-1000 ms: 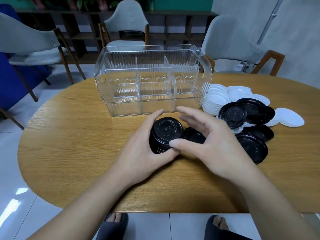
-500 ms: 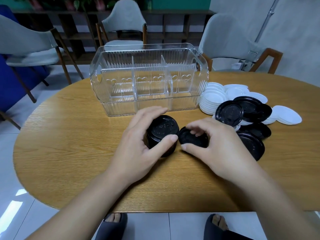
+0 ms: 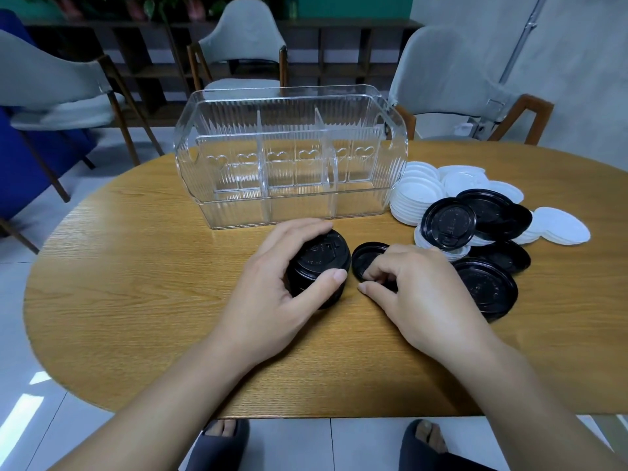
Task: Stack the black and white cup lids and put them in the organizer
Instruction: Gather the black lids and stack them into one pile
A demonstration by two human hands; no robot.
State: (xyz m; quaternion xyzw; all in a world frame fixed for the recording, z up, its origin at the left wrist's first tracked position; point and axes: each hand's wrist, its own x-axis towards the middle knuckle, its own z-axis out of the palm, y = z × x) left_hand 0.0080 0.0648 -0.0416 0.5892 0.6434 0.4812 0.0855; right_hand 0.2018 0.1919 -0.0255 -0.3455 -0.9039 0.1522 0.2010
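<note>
While the clear organizer (image 3: 289,158) is seen with all 3 of its compartments unfilled, the task is judged to be at an early stage: only 1 short stack of black lids (image 3: 319,266) has been built, and nothing has yet been placed inside. At the left, that stack is gripped by the left hand (image 3: 272,287), the fingers curled over its far rim and the thumb pressed against its near side. Just beside it on the bench (image 3: 119,283), a single black lid (image 3: 365,258) lies flat, and its near edge is pinched by the fingers (image 3: 377,271) of the right hand (image 3: 421,294), with the thumb at the rim. This lid is judged to be the next one for the stack. Further right, several loose black lids (image 3: 482,287) are spread over and beside the white lids (image 3: 416,195), which lie in a rough heap next to the organizer's right end. All of these remain to be stacked and stowed.
</note>
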